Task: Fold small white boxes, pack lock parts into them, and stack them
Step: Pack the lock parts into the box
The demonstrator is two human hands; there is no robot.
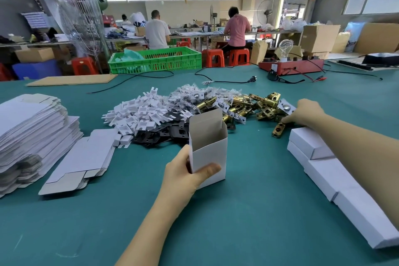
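Observation:
My left hand [185, 174] grips a small white box [210, 151] that stands upright on the green table, its top flap open. My right hand [302, 112] reaches to the right end of the pile of brass latch parts [262, 103], fingers curled on one of them; a single brass latch [278, 130] lies just below the hand. Left of the brass lie bagged parts [194, 95], white plastic pieces [138, 112] and black plates [164, 134]. Closed white boxes [323, 168] lie in a row under my right forearm.
A tall stack of flat white box blanks [32, 131] stands at the left, with a few loose blanks [84, 157] beside it. Behind the piles run black cables [226, 81], a red tester box with a bulb [291, 66] and a green crate [155, 58]. People sit at far benches.

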